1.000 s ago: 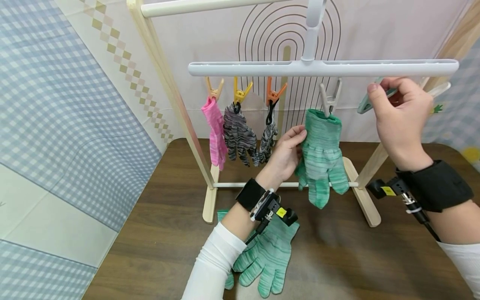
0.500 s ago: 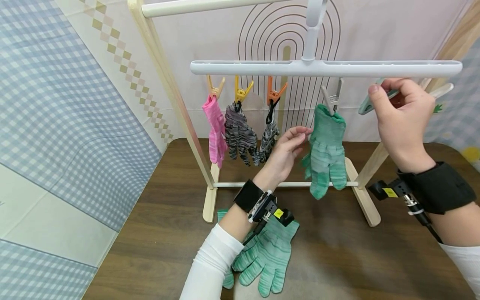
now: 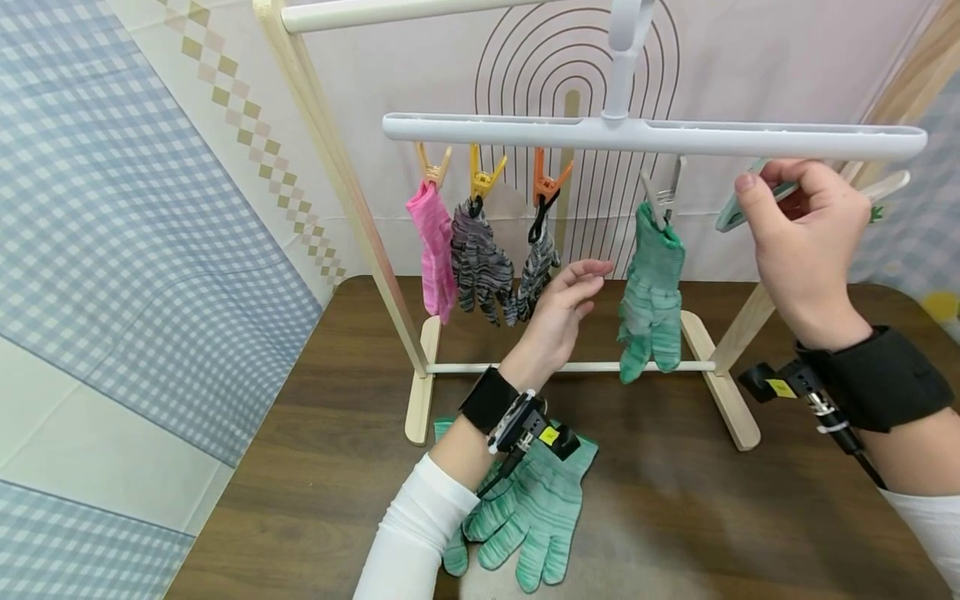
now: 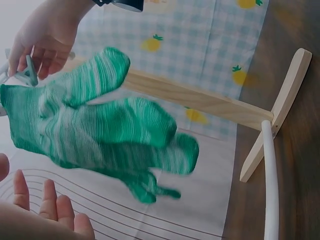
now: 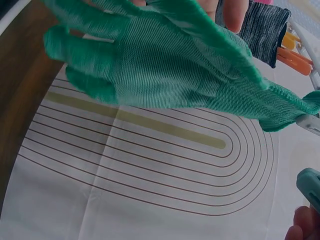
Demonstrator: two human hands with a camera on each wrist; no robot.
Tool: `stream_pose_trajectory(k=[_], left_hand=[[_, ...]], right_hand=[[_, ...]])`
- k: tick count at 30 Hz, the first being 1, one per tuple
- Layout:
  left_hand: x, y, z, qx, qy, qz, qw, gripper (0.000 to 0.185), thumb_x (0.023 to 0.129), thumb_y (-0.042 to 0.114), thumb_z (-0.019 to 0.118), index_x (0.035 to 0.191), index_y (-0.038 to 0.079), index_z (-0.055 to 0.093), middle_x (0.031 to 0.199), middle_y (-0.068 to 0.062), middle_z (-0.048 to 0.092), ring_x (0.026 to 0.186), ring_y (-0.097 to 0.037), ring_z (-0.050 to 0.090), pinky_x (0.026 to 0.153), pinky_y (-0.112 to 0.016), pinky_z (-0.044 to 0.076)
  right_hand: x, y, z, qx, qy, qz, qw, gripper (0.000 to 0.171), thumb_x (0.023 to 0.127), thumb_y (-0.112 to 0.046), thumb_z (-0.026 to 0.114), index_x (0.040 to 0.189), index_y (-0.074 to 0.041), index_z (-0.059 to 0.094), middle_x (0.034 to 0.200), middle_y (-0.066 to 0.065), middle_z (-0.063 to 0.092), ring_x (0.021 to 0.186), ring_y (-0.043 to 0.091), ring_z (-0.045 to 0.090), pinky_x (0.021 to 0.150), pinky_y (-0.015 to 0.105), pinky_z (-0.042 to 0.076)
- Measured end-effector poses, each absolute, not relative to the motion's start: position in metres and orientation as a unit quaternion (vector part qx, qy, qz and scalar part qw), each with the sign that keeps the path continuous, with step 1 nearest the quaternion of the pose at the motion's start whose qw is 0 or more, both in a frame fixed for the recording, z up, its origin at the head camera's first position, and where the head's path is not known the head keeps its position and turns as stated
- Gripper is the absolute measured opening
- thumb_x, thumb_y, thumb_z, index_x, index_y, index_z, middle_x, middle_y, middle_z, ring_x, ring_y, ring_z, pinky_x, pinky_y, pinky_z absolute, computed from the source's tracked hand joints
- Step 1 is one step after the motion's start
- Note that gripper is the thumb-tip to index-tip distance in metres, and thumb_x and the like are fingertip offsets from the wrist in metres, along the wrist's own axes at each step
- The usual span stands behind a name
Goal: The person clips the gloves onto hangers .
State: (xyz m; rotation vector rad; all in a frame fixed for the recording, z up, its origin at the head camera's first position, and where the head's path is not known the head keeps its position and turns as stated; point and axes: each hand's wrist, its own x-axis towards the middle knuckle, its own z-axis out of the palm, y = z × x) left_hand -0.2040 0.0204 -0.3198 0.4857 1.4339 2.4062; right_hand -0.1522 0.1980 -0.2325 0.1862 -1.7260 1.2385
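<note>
A green striped glove (image 3: 651, 292) hangs by its cuff from a grey clip (image 3: 662, 196) on the white hanger bar (image 3: 525, 129). My left hand (image 3: 581, 279) hovers just left of it, fingers relaxed and not touching it. My right hand (image 3: 768, 187) pinches a pale green clip (image 3: 738, 208) near the bar's right end. A second green glove (image 3: 536, 517) lies flat on the table under my left wrist. The hanging glove (image 4: 100, 135) fills the left wrist view, and in the right wrist view the glove (image 5: 165, 70) appears beside the green clip (image 5: 310, 187).
A pink glove (image 3: 431, 242) and two grey striped gloves (image 3: 480, 262) hang from coloured clips at the bar's left end. The wooden rack frame (image 3: 352, 217) stands on a dark wooden table (image 3: 675, 517), with its feet and a low white rail (image 3: 585, 367) behind my hands.
My left hand has let go of the hanging green glove and drawn back to the left. The glove has swung and turned narrower. My right hand has kept hold of the green clip.
</note>
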Motion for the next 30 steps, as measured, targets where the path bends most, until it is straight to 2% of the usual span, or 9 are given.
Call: stream_pose_trajectory(k=[7,12,23,30], left_hand=[[-0.197,0.009,-0.322,0.164,0.511,0.831,0.147,0.017,0.087,0.005,0.047,0.088,0.020,0.055,0.106,0.004,0.057,0.100,-0.007,0.046,0.084,-0.029,0.028],[-0.191,-0.002,-0.323,0.166,0.541,0.811,0.148,0.014,0.087,0.005,0.048,0.089,0.017,0.055,0.114,-0.004,0.056,0.104,-0.010,0.046,0.089,-0.032,0.026],[-0.188,-0.023,-0.325,0.189,0.580,0.778,0.149,0.011,0.088,0.007,0.047,0.094,0.013,0.054,0.117,-0.009,0.054,0.100,-0.009,0.048,0.088,-0.032,0.029],[-0.184,-0.033,-0.327,0.212,0.603,0.755,0.145,0.012,0.088,0.006,0.046,0.099,0.005,0.051,0.119,-0.016,0.051,0.110,-0.019,0.047,0.098,-0.034,0.032]], right_hand=[[-0.150,0.197,-0.235,0.077,-0.705,0.513,0.484,0.011,0.076,-0.006,0.062,0.078,-0.017,0.063,0.070,-0.015,0.056,0.050,-0.003,0.041,0.053,0.012,0.032],[-0.148,0.197,-0.236,0.075,-0.702,0.517,0.483,0.011,0.076,-0.006,0.063,0.078,-0.016,0.063,0.070,-0.014,0.056,0.050,-0.002,0.040,0.052,0.012,0.032],[-0.142,0.196,-0.237,0.075,-0.709,0.511,0.480,0.012,0.076,-0.006,0.062,0.079,-0.017,0.063,0.072,-0.014,0.056,0.050,-0.002,0.040,0.053,0.012,0.031],[-0.134,0.194,-0.237,0.079,-0.711,0.511,0.476,0.012,0.077,-0.005,0.060,0.080,-0.016,0.063,0.071,-0.014,0.056,0.051,-0.002,0.040,0.053,0.013,0.031]])
